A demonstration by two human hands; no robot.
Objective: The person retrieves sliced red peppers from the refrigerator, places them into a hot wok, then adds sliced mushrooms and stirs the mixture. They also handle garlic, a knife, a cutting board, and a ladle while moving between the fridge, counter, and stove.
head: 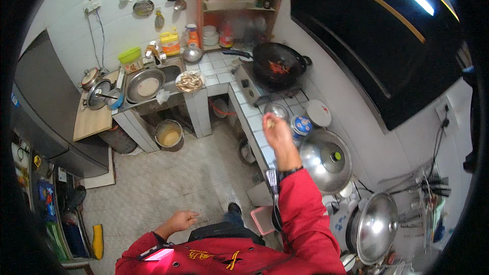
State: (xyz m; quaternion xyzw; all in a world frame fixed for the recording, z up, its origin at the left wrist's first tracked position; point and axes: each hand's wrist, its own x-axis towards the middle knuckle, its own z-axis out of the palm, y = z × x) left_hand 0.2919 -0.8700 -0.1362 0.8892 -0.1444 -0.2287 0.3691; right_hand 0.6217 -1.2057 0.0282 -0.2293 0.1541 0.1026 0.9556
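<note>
My right hand (276, 133) reaches out over the tiled counter (250, 116), its fingers curled around a small pale food piece (271, 123) that I cannot identify. Just beyond the fingertips is a metal bowl (276, 110). A blue lidded container (301, 125) stands to the right of the hand. Farther off, a black wok (280, 65) sits on the gas stove (249, 86) with reddish food (279, 67) in it. Low in front of my body, my left hand (182, 220) hangs with loosely bent fingers, and nothing shows in it.
A plate of sliced mushrooms (190, 81) rests at the sink's (174, 72) right edge. The large domed lid (324, 162) lies by my right forearm. Below the sink stands a bucket (169, 135). The range hood (366, 38) overhangs the right side. A pink-rimmed bin (263, 219) is near my leg.
</note>
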